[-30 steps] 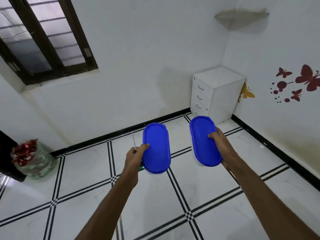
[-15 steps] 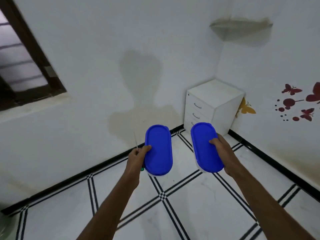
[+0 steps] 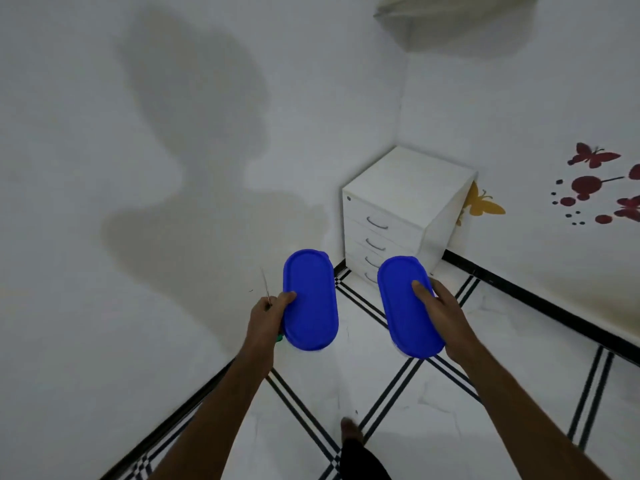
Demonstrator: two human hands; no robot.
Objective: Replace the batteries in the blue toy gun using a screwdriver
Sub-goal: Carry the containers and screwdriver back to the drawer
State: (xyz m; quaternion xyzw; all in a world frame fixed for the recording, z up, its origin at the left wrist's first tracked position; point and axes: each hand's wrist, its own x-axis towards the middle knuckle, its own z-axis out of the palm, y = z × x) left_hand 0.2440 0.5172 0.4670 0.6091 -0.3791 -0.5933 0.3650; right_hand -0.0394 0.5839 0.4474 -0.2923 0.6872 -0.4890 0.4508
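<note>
My left hand (image 3: 268,315) grips an oval box with a blue lid (image 3: 310,299), thumb on the lid's left edge. The same hand also pinches a screwdriver (image 3: 266,285); its thin metal shaft points up and a bit of green handle shows below the hand. My right hand (image 3: 440,315) holds a second blue-lidded oval box (image 3: 401,310), thumb on top of the lid. Both boxes are carried level at about waist height, side by side and apart. The blue toy gun is nowhere in view.
A white drawer cabinet (image 3: 408,209) stands in the room's corner ahead on the right. White walls meet a white tiled floor (image 3: 363,386) with black lines. My foot (image 3: 351,433) shows at the bottom. Butterfly stickers (image 3: 592,155) mark the right wall.
The view has swung right and closer to the corner; the window has left the frame and the cabinet looms larger. Both hands keep the same hold on the boxes.
</note>
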